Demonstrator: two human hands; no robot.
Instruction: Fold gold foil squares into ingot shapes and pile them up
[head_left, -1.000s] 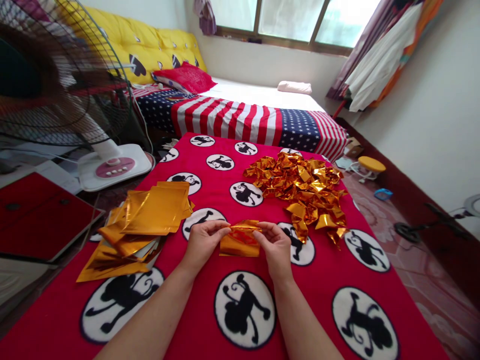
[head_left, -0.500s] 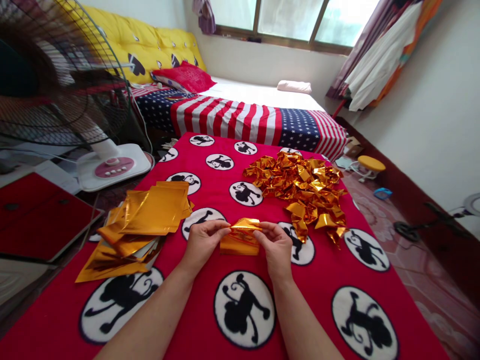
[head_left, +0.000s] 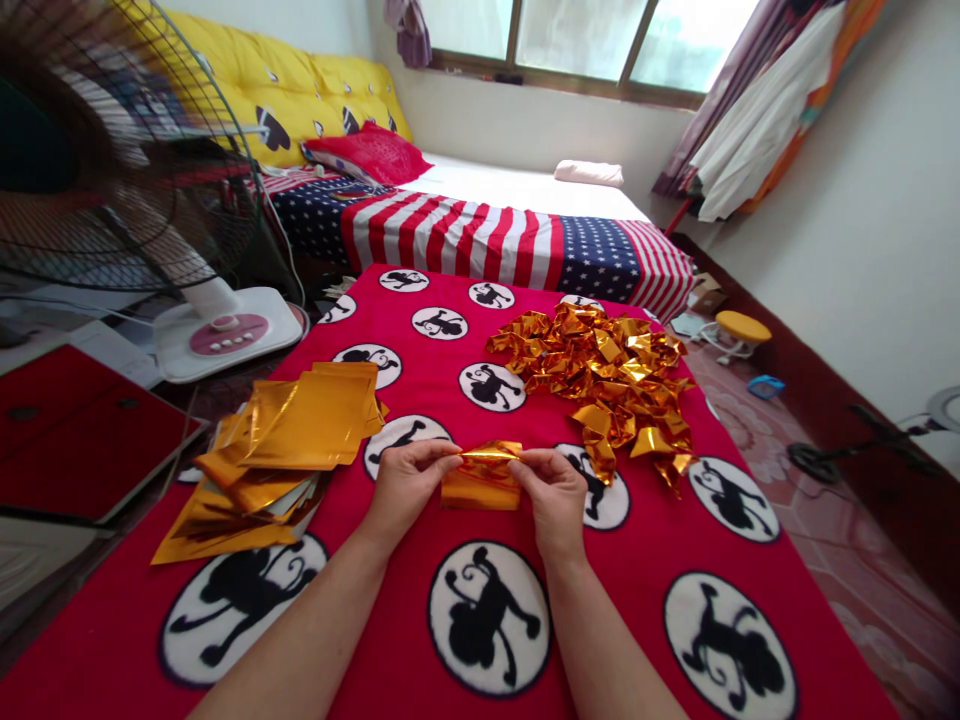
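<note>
Between my hands is a sheet of gold foil paper [head_left: 481,488], its far edge folded over, held just above the red cloth. My left hand [head_left: 405,488] pinches its left end between thumb and fingers. At the right end, my right hand [head_left: 556,492] grips the fold the same way. Left of my hands lies a loose stack of flat gold foil sheets [head_left: 311,420], fanned unevenly. Beyond my right hand spreads a heap of folded gold foil pieces [head_left: 600,355], shiny and crumpled-looking.
A red cloth with monkey circles [head_left: 600,620] covers the work surface. An electric fan [head_left: 225,335] stands at the left, its blades blurred. Behind is a bed with a flag-patterned cover [head_left: 465,228]. On the floor at right are a yellow stool [head_left: 742,326] and a blue packet [head_left: 766,386].
My right hand has shifted very slightly to the right with the foil sheet's end. The stack and the heap have not moved.
</note>
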